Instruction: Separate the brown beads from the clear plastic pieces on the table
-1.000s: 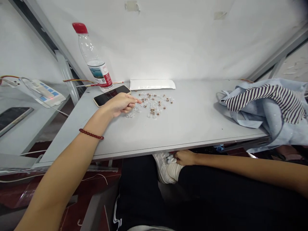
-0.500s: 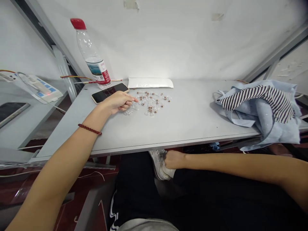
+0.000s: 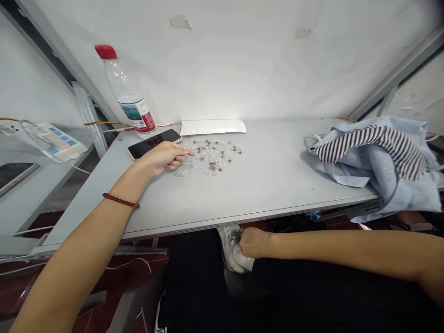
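My left hand [image 3: 164, 159], with a dark red beaded bracelet [image 3: 121, 200] on its wrist, reaches over the grey table [image 3: 243, 196]. Its index finger is stretched out while the other fingers curl under. The fingertip is at the left edge of a spread of small clear pieces [image 3: 213, 164], many with brown bits on them; I see nothing held. Below the table edge, my right hand [image 3: 255, 243] is closed in a fist against a white shoe [image 3: 229, 249]. Whether its fingers grip anything is hidden.
A red-capped water bottle [image 3: 128, 101] and a black-screened phone [image 3: 145, 147] stand and lie near my left hand. A white strip [image 3: 213, 126] lies along the wall. Light blue cloth [image 3: 376, 166] hangs over the right front edge. A power strip [image 3: 58, 142] is far left.
The view has tilted up slightly, so most things appear lower in the frame. Both hands keep nearly the same place and shape beside the pieces and the shoe.
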Demonstrator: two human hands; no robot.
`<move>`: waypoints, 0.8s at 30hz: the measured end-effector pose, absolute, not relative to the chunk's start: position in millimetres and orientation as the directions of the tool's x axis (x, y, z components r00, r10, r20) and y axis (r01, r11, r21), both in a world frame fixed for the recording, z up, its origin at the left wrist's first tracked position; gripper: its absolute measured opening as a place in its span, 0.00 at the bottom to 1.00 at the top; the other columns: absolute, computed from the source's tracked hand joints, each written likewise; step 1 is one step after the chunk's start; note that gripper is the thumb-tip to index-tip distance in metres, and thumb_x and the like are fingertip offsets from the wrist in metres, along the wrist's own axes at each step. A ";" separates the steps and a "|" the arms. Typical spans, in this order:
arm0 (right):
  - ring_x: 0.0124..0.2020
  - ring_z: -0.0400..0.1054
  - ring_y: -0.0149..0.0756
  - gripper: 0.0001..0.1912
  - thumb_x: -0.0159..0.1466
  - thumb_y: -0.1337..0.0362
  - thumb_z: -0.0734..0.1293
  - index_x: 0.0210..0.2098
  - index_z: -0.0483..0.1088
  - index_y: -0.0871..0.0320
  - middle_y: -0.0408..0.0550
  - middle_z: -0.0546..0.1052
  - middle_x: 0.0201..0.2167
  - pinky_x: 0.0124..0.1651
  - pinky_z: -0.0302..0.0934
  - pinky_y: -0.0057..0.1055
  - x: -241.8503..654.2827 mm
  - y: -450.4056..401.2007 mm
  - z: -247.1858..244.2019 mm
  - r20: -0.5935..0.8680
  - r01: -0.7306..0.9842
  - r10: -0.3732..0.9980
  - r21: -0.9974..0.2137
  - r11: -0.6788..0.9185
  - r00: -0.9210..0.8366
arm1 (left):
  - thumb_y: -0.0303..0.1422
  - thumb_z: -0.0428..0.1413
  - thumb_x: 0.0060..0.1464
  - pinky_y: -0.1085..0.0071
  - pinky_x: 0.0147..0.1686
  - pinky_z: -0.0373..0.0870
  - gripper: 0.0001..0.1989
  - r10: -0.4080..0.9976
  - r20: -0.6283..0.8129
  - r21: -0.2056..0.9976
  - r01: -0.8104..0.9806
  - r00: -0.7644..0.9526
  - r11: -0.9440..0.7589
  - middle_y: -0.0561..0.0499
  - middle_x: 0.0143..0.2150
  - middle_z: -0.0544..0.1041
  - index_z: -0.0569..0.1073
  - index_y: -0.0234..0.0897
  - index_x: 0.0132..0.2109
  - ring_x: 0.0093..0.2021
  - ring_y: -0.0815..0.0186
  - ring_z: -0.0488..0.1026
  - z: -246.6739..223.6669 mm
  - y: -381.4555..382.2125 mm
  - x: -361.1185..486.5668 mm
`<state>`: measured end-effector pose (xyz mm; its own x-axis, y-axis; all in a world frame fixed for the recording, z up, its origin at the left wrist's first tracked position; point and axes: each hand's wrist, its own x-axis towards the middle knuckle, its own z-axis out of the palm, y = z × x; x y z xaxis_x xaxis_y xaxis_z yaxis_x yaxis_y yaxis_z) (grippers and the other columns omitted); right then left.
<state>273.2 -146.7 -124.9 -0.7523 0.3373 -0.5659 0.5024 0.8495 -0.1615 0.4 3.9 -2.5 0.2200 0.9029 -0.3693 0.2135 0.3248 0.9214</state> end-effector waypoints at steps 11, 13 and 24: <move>0.27 0.70 0.32 0.08 0.61 0.64 0.67 0.38 0.77 0.60 0.46 0.79 0.28 0.25 0.56 0.26 287.5 -140.1 -2.0 -0.619 0.538 0.044 -0.643 0.545 -0.784 | 0.25 0.55 0.57 0.81 0.11 0.42 0.03 0.916 -0.363 0.926 0.178 0.172 0.334 0.61 0.16 0.53 0.74 0.29 0.38 0.12 0.79 0.47 2.8 13.2 -7.6; 0.29 0.70 0.29 0.09 0.64 0.65 0.64 0.38 0.76 0.59 0.44 0.78 0.29 0.31 0.59 0.24 287.7 -114.2 26.5 -0.461 0.488 0.163 -0.808 0.329 -0.872 | 0.24 0.55 0.57 0.80 0.11 0.42 0.03 0.912 -0.366 0.925 0.180 0.188 0.334 0.60 0.16 0.53 0.73 0.30 0.38 0.12 0.79 0.48 3.7 14.9 -8.4; 0.27 0.60 0.29 0.09 0.63 0.69 0.60 0.31 0.71 0.64 0.47 0.73 0.27 0.33 0.51 0.28 220.8 24.2 -12.4 0.366 0.640 0.804 -0.487 0.595 -0.469 | 0.26 0.56 0.52 0.81 0.14 0.40 0.04 0.955 -0.277 0.954 0.151 0.108 0.260 0.61 0.18 0.55 0.73 0.28 0.36 0.13 0.79 0.47 -4.8 5.4 -1.3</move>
